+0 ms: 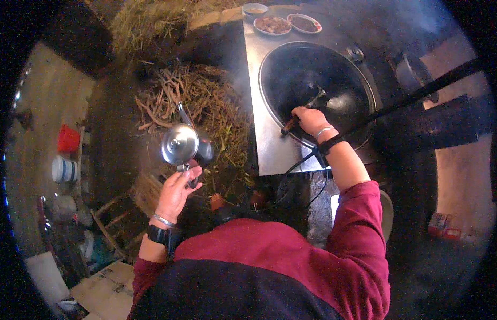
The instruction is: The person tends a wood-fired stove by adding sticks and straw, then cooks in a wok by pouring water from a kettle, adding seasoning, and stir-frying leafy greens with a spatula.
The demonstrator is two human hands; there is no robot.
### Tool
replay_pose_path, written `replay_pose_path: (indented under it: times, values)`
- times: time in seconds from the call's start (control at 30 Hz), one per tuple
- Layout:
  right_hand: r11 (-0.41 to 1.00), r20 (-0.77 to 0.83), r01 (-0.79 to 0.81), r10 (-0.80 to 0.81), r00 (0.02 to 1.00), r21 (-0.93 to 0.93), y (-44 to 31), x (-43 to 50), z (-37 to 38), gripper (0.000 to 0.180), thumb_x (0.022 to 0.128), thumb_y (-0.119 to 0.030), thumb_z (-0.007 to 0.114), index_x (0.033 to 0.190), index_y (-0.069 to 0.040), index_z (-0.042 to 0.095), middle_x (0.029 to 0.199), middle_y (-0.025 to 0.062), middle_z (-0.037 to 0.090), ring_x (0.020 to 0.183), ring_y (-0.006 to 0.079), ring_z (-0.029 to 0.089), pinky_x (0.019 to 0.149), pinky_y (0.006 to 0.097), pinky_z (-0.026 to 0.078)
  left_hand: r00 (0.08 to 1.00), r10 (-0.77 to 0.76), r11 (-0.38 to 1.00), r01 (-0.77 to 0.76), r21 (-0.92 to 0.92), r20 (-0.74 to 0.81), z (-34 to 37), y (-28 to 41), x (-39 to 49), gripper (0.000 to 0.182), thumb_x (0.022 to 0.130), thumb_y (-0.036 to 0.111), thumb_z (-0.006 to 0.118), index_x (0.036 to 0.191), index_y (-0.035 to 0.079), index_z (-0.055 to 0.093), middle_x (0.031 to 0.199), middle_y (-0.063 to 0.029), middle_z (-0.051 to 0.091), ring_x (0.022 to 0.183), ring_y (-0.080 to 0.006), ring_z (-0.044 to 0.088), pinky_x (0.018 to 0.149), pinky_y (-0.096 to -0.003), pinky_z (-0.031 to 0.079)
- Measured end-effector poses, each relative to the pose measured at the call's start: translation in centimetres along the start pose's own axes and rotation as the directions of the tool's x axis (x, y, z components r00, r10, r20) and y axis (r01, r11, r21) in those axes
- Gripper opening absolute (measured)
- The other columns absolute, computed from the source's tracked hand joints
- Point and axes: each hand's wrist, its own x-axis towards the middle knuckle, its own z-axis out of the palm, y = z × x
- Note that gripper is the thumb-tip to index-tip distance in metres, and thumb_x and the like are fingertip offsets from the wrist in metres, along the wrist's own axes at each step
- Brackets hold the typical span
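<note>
My left hand (175,192) grips the handle of a shiny metal pot (180,144) with a lid and a long thin spout, held off to the left of the stove. My right hand (312,122) is closed around the wooden handle of a metal spatula or ladle (319,95), whose head reaches into a large dark wok (304,64). The wok is set into a metal stovetop (268,160). Smoke or steam hangs over it. The wok's contents are too dark to tell.
Two plates of food (272,25) (304,23) and a bowl (255,9) stand at the stovetop's far edge. Sticks and brushwood (216,104) lie left of the stove. A pot (412,74) is at the right, a red container (68,138) at the far left. A dark strap crosses the right side.
</note>
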Motion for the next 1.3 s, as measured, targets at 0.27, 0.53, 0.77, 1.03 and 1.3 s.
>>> replay_pose_path:
  times: [0.27,0.53,0.77,1.03,1.3]
  values:
    - [0.868,-0.645,0.078,0.302,0.702,0.491,8.3,2.1,-2.9,0.022,0.079,-0.010,0.064,0.099,-0.007,0.054,0.087,0.0085,0.060,0.078,0.0262,0.063,0.064,0.0336,0.049,0.997,0.070,0.997,-0.071,0.033,0.035,-0.2,-0.7,-0.2,0.029,0.093,0.019,0.045,0.110,-0.002,0.055,0.120,-0.0157,0.054,0.091,-0.0177,0.059,0.084,-0.0336,0.047]
    - [0.392,-0.308,-0.024,0.757,0.576,0.920,15.9,-3.2,-8.9,0.035,0.077,-0.034,0.070,0.090,-0.005,0.055,0.082,0.0055,0.060,0.058,0.0181,0.064,0.040,0.0233,0.040,0.985,0.114,0.988,-0.126,0.089,0.130,-0.4,-0.1,-0.3,0.024,0.093,0.017,0.044,0.101,-0.001,0.058,0.125,-0.0153,0.050,0.076,-0.0118,0.054,0.085,-0.0339,0.045]
    - [0.238,-0.196,-0.006,0.813,0.548,0.971,18.0,-0.7,-6.7,0.026,0.081,-0.026,0.064,0.086,-0.002,0.055,0.079,0.0115,0.062,0.053,0.0181,0.060,0.040,0.0234,0.041,0.981,0.110,0.984,-0.129,0.119,0.157,0.2,0.9,-0.8,0.027,0.094,0.017,0.043,0.105,-0.003,0.057,0.122,-0.0170,0.051,0.073,-0.0105,0.053,0.085,-0.0316,0.044]
    - [-0.184,-0.261,0.389,0.484,0.835,0.903,13.6,0.9,-10.2,0.025,0.085,-0.022,0.060,0.097,0.000,0.058,0.088,0.0174,0.063,0.071,0.0177,0.059,0.061,0.0242,0.047,0.984,0.106,0.984,-0.124,0.126,0.146,0.8,1.4,-1.5,0.029,0.094,0.017,0.042,0.109,-0.004,0.056,0.119,-0.0168,0.054,0.067,-0.0098,0.052,0.087,-0.0318,0.043]
    - [0.360,-0.303,0.026,0.742,0.598,0.932,16.7,-1.6,-10.1,0.025,0.078,-0.019,0.064,0.092,0.001,0.058,0.083,0.0076,0.062,0.056,0.0190,0.063,0.044,0.0265,0.048,0.970,0.110,0.984,-0.136,0.112,0.216,0.9,2.0,-1.4,0.030,0.093,0.016,0.042,0.111,-0.005,0.054,0.118,-0.0174,0.055,0.066,-0.0100,0.052,0.090,-0.0336,0.042]
